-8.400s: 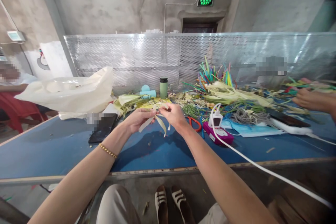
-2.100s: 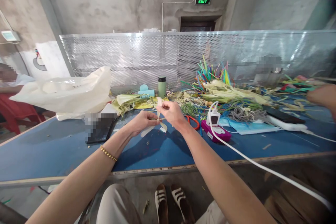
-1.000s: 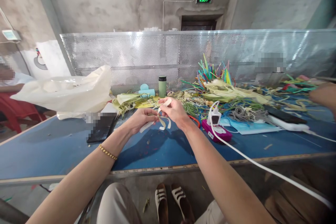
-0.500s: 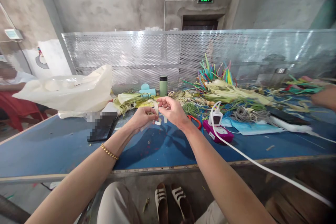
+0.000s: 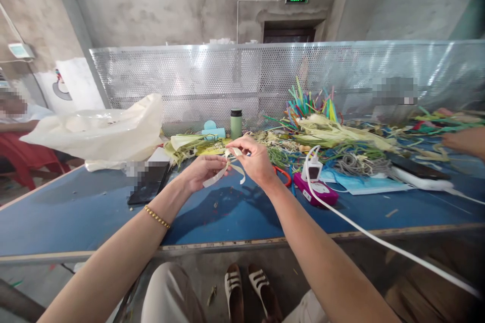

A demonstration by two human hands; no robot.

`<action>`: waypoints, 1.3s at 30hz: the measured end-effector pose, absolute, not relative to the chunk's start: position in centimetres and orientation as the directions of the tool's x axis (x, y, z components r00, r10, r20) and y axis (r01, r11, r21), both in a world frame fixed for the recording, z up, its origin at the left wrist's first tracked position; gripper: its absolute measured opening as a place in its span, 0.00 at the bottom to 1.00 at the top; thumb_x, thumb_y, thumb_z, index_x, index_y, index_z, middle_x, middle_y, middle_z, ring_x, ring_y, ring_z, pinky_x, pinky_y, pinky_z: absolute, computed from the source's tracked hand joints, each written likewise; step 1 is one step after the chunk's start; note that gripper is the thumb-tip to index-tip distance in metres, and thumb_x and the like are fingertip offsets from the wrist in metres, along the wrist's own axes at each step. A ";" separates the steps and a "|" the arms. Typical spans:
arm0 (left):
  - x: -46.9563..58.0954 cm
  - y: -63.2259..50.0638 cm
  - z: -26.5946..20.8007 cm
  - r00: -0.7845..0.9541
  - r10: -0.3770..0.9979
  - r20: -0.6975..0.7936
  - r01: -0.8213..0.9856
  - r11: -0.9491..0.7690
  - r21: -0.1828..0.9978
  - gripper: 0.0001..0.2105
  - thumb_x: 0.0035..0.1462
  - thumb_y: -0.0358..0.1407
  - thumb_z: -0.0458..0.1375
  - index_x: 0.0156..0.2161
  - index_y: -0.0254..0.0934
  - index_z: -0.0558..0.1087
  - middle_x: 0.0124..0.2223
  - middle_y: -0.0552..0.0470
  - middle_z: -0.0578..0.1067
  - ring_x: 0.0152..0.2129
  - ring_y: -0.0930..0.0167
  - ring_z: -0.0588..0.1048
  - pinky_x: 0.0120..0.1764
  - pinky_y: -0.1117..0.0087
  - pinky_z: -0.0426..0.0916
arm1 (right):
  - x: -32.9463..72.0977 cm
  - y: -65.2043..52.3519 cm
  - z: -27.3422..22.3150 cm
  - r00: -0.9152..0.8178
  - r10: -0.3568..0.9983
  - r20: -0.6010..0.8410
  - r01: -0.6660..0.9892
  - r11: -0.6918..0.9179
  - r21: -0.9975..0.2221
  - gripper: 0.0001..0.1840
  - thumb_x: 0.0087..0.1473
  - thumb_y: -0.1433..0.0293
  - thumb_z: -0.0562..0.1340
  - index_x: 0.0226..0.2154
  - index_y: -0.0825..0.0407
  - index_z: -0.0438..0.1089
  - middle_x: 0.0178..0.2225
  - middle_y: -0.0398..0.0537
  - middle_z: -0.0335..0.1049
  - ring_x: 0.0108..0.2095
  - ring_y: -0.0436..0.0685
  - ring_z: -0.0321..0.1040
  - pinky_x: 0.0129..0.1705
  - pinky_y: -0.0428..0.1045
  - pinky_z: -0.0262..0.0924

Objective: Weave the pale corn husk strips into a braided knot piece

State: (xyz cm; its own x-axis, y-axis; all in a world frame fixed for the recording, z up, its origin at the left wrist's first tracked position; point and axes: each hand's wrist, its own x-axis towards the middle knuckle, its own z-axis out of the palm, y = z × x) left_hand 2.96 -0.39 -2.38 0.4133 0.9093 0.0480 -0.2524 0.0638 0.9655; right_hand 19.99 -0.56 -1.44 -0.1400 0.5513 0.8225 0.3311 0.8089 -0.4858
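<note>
The left hand and the right hand meet near the middle of the frame, above the blue counter with a pale edge. Between them, raised off the surface, is a small piece made of pale cream, husk-like strips. The left fingers are closed in a pinch on it, and one flat end slants out below them toward the lower left. The right thumb and forefinger are nearly together on a strip at the upper side, while the other right fingers curl loosely. Where the strips cross is too small to tell.

Half a second ago one strip stood upright between the hands; now the strip under the right fingers lies bent over, and a narrow tail curls down just below them. This suggests that a strip is being folded or wound about the piece, with loose ends not yet taken in. The left pinch looks much the same, so that hand probably serves to steady the work.

Right of centre, a heap of pale yellow-green husk leaves lies beyond a purple box; a co-worker's hand shows, blurred, at the right edge.
</note>
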 end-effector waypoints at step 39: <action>3.0 0.0 -2.5 0.438 0.891 0.120 -0.369 0.057 0.928 0.04 0.47 0.26 0.66 0.31 0.27 0.77 0.27 0.49 0.76 0.21 0.77 0.73 0.26 0.78 0.67 | 20.4 0.1 -2.1 -0.272 0.341 0.900 0.447 0.873 -0.196 0.04 0.58 0.71 0.63 0.32 0.51 0.74 0.34 0.47 0.74 0.37 0.54 0.68 0.42 0.50 0.63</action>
